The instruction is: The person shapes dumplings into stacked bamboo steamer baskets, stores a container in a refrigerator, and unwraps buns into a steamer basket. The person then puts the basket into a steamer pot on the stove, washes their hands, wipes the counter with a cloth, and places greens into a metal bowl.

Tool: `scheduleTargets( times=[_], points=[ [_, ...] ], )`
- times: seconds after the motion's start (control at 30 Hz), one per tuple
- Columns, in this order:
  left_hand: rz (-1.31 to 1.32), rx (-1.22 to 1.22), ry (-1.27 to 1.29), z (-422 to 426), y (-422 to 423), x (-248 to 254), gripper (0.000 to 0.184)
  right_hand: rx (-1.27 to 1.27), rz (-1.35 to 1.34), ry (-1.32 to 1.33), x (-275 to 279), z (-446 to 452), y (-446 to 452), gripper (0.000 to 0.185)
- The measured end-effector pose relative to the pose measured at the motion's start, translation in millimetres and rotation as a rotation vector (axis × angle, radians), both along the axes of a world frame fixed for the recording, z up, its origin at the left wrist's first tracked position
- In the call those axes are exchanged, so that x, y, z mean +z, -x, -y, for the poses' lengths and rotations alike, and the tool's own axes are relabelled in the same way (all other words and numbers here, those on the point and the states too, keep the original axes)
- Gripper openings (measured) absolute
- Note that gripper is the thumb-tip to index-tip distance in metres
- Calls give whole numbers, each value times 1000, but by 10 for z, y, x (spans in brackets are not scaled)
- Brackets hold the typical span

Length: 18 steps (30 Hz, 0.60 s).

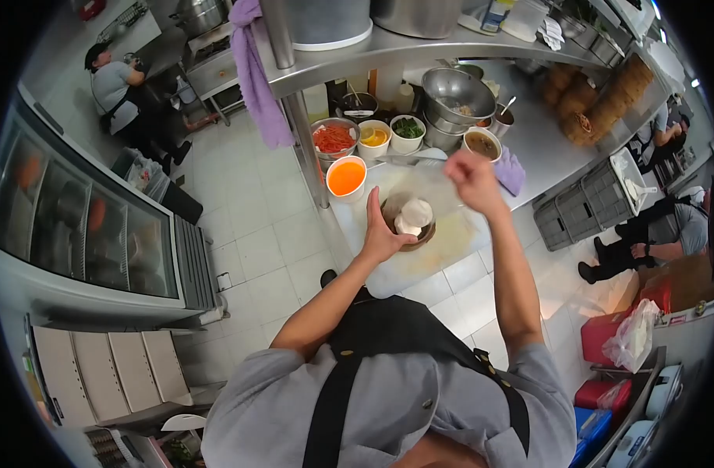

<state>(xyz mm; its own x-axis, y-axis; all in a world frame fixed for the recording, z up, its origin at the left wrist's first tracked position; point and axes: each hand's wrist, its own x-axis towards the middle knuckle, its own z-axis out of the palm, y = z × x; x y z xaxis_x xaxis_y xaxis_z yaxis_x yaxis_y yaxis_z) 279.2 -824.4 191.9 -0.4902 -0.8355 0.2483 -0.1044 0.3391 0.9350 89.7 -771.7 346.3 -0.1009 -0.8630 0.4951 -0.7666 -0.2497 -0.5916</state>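
Observation:
Over the white cutting board (450,248), my left hand (384,234) has its fingers and thumb spread around the near left side of a brown bowl (427,236). Pale rounded pieces (412,214) sit in the bowl. To the right and above it, my right hand (471,178) is raised with its fingers curled; whether it holds anything is hidden. Just beyond that hand stands a cup of brown sauce (482,143). A knife (408,161) lies at the board's far edge, and a cup of orange liquid (347,178) stands at its left corner.
Behind the board are shredded red food (334,139), lemon pieces (374,136), chopped greens (408,131) and a steel bowl (458,92). A purple cloth (510,171) lies right. A steel shelf (419,51) crosses above. One person stands far left, others at the right.

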Motion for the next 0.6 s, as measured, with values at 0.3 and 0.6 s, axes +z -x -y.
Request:
scheduleTargets(
  times=[0.3,0.6],
  points=[
    [335,-172,250,71,-9,21,91,-259,841,-133,-845,-648,505,25],
    [691,-281,393,161,229,122,71,-221,-352,-399,-1221,-98,-140,31]
  ],
)
